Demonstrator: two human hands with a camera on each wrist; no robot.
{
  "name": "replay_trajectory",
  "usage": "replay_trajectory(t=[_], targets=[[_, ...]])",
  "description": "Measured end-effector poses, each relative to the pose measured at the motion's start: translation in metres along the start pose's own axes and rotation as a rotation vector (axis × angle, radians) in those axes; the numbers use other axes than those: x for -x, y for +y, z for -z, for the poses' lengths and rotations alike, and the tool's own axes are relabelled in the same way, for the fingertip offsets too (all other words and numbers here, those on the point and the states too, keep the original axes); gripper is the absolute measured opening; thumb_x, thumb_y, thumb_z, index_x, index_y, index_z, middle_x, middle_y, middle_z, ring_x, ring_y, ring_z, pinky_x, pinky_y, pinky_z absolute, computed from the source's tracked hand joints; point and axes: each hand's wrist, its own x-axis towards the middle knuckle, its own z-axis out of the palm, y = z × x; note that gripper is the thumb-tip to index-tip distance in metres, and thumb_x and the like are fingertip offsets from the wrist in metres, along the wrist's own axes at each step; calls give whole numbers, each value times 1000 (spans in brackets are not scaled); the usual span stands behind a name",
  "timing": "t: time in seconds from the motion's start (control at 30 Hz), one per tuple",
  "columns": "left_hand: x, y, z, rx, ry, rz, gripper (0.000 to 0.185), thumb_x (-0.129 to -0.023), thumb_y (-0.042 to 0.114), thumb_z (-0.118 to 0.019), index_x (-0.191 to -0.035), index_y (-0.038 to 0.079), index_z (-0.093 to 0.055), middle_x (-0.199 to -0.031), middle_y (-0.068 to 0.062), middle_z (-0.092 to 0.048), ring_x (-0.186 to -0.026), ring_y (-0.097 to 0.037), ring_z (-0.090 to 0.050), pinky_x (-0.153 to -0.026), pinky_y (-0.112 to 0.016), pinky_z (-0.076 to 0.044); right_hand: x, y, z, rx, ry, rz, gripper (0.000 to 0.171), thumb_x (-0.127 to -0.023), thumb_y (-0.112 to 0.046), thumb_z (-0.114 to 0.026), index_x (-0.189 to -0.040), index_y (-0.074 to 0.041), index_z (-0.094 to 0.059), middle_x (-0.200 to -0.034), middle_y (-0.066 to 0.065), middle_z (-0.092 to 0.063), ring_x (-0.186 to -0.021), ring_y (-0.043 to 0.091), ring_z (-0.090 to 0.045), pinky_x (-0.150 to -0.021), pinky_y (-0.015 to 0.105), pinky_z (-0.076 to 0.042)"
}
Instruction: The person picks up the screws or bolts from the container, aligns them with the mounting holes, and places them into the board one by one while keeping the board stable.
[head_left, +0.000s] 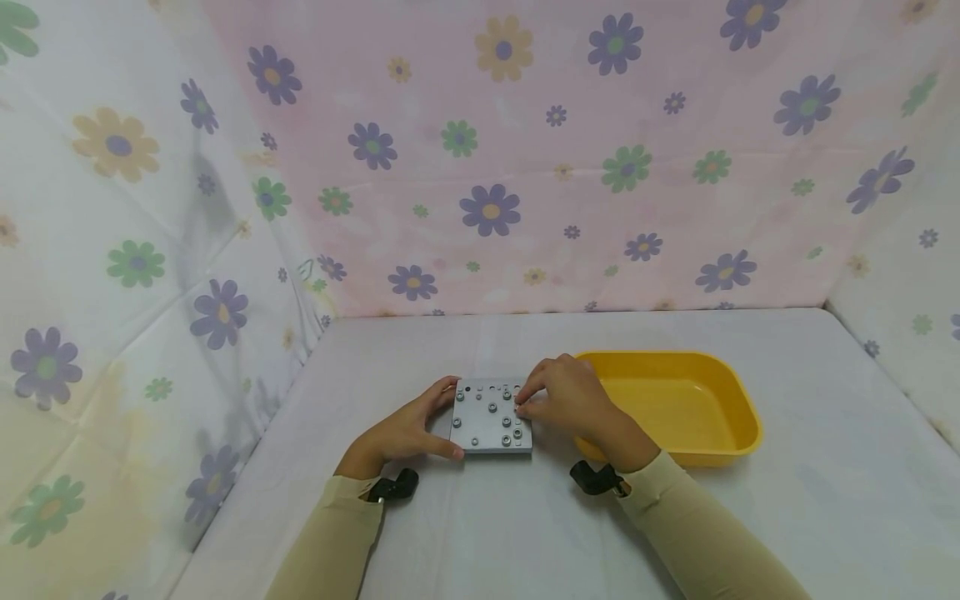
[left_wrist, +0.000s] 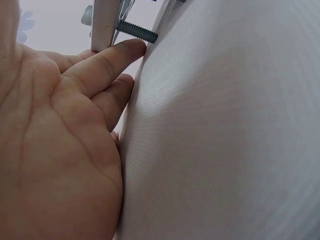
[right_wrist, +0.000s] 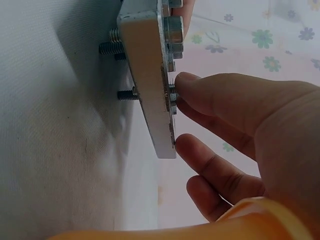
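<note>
A silver metal plate (head_left: 480, 425) studded with several hex-socket screws lies in the middle of the white table. My left hand (head_left: 408, 429) grips its left side, thumb at the front corner and fingers at the back corner. In the left wrist view, a threaded screw shank (left_wrist: 137, 31) sticks out below the plate, beside a fingertip. My right hand (head_left: 573, 400) reaches over the plate's right edge. Its thumb and index finger pinch a small screw (right_wrist: 173, 90) at the upper face, mostly hidden by the fingertips. More screw shanks (right_wrist: 111, 48) poke out underneath, keeping the plate raised off the cloth.
A yellow plastic tray (head_left: 738, 392) stands at the right, its left part behind my right hand and forearm. Flowered cloth (head_left: 420, 242) hangs behind the table and at both sides. Each wrist wears a black camera mount (head_left: 592, 477).
</note>
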Motion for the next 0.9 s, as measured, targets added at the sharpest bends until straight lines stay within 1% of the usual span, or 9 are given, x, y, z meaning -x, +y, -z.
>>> replay_trajectory(t=[0.1,0.3,0.37,0.63,0.73,0.9], targets=[[0,-1,0,2,-4,-4,110,-68,28,-98,-155,35,-31,-162,11,-43,-160,-16,-15,-128,-58,3,0,0,0,5,-3,-7,5,-83,-40,-86,-86,-42,-82,-102,-19,-72,-101,14,-55,-96,44,-41],[-1,-3,1,-5,-3,1,113,-68,30,-98,-156,37,-29,-163,12,-41,-160,-14,-15,-128,-57,2,0,-1,0,2,-2,-13,5,-84,-39,-86,-86,-41,-82,-102,-19,-72,-101,14,-54,-93,41,-40],[-1,-3,1,-12,0,6,114,-68,31,-98,-158,35,-28,-163,12,-40,-160,-14,-14,-128,-57,2,0,-1,0,3,-2,-15,5,-84,-39,-86,-85,-41,-82,-102,-19,-72,-101,14,-54,-93,40,-40],[-1,-2,0,-12,8,25,117,-68,31,-98,-159,33,-27,-164,10,-40,-160,-15,-14,-129,-56,2,0,0,-1,15,-1,-17,5,-83,-40,-86,-85,-42,-82,-103,-19,-72,-102,14,-54,-98,44,-41],[0,0,0,-9,10,33,116,-68,31,-98,-159,33,-27,-164,9,-40,-160,-15,-14,-128,-57,2,0,0,0,20,-8,-19,5,-84,-40,-86,-85,-42,-82,-104,-18,-72,-102,14,-54,-98,44,-41],[0,1,0,-18,11,27,115,-68,32,-98,-159,33,-27,-163,10,-41,-160,-15,-15,-128,-57,2,-1,0,0,26,-14,-21,4,-84,-40,-85,-86,-42,-82,-105,-18,-72,-103,14,-54,-99,44,-41]])
